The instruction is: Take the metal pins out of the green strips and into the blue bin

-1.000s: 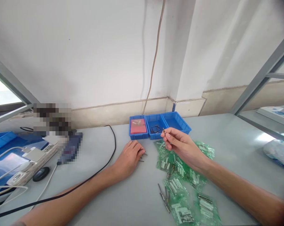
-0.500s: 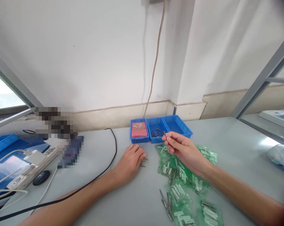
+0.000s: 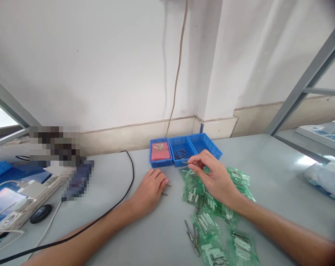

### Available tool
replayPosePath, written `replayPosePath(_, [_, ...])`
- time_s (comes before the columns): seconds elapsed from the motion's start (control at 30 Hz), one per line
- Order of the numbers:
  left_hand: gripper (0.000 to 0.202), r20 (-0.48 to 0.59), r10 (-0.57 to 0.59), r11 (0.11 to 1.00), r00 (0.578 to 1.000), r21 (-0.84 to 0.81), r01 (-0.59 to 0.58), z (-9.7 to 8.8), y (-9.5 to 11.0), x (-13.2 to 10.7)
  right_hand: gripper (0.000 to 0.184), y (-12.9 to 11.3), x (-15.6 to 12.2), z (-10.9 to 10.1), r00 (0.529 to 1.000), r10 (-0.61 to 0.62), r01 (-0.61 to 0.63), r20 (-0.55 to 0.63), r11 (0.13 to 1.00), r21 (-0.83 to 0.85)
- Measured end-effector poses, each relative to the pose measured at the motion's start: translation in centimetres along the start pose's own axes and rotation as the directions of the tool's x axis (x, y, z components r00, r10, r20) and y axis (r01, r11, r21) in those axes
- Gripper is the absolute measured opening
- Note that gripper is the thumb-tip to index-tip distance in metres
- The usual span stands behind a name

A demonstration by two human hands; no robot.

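Observation:
My right hand (image 3: 212,177) pinches a thin metal screw (image 3: 185,163) with a brassy tip between thumb and fingers, just in front of the blue bins. My left hand (image 3: 149,188) rests on the table with its fingers curled over several screws (image 3: 165,193); their ends stick out beside the thumb, and the rest is hidden. Under and in front of my right hand lie several green plastic bags (image 3: 207,223) holding white plugs and metal screws. A few loose long screws (image 3: 192,238) lie left of the nearest bags.
Three blue bins stand near the wall: one with a red packet (image 3: 160,151), a middle bin (image 3: 180,140) with dark metal pieces, and a right bin (image 3: 205,143). A black cable (image 3: 112,205) crosses over my left forearm. A power strip (image 3: 29,201) sits left.
My right hand has turned, and the screw in it now lies nearly level, pointing left. My left hand stays in place on the table. The whole view has shifted slightly.

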State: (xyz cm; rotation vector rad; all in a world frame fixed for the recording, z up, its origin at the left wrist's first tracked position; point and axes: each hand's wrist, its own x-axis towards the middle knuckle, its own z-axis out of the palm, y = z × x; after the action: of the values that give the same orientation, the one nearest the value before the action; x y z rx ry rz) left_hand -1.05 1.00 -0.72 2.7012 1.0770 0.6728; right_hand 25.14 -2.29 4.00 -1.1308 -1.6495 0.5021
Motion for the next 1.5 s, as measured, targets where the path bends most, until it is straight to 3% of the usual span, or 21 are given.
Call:
replayPosePath(0.1, [0.035, 0.009, -0.002, 1.0, 1.0, -0.006, 0.002, -0.21, 0.17, 0.1, 0.013, -0.17, 0.15, -0.03, 0.999, 0.053, -0.054, 0.01, 0.995, 0.086])
replayPosePath(0.2, [0.035, 0.02, -0.003, 1.0, 1.0, -0.006, 0.003, -0.31, 0.25, 0.16, 0.02, -0.29, 0.36, -0.08, 0.979, 0.182, -0.201, 0.093, 0.942, 0.269])
replayPosePath(0.4, [0.034, 0.03, -0.017, 1.0, 0.999, -0.009, 0.017, -0.13, 0.14, 0.14, 0.03, -0.66, 0.6, -0.25, 0.901, 0.334, -0.435, 0.278, 0.692, 0.576])
replayPosePath(0.53, [0.034, 0.022, -0.014, 1.0, 1.0, -0.017, 0.015, -0.06, 0.09, 0.11, 0.028, -0.6, 0.6, -0.3, 0.867, 0.332, -0.497, 0.371, 0.533, 0.685])
replayPosePath(0.63, [0.033, 0.022, -0.015, 1.0, 1.0, -0.018, 0.016, -0.09, 0.12, 0.1, 0.026, -0.48, 0.65, -0.31, 0.861, 0.331, -0.506, 0.385, 0.49, 0.71])
replayPosePath(0.73, [0.032, 0.025, -0.017, 1.0, 1.0, -0.017, 0.018, -0.16, 0.15, 0.1, 0.026, -0.37, 0.71, -0.24, 0.868, 0.344, -0.494, 0.358, 0.528, 0.691])
replayPosePath(0.87, [0.031, 0.039, -0.021, 1.0, 0.999, -0.011, 0.021, -0.17, 0.09, 0.12, 0.028, -0.11, 0.64, -0.08, 0.905, 0.347, -0.425, 0.245, 0.731, 0.534])
replayPosePath(0.97, [0.031, 0.036, -0.018, 1.0, 0.999, -0.007, 0.018, -0.11, 0.03, 0.1, 0.027, 0.03, 0.46, -0.07, 0.946, 0.289, -0.322, 0.145, 0.873, 0.367])
replayPosePath(1.1, [0.032, 0.034, -0.017, 1.0, 0.999, -0.012, 0.017, -0.06, 0.04, 0.05, 0.016, -0.18, 0.14, -0.19, 0.989, 0.149, -0.15, 0.019, 0.975, 0.167])
replayPosePath(1.23, [0.031, 0.034, -0.01, 1.0, 0.999, -0.01, 0.011, -0.07, 0.06, 0.11, 0.012, -0.42, -0.01, -0.19, 0.994, 0.108, -0.107, -0.005, 0.988, 0.11])
replayPosePath(1.5, [0.03, 0.038, -0.049, 0.999, 0.998, -0.002, 0.049, -0.28, 0.32, 0.2, 0.027, -0.34, 0.25, -0.28, 0.943, 0.299, -0.331, 0.143, 0.869, 0.367])
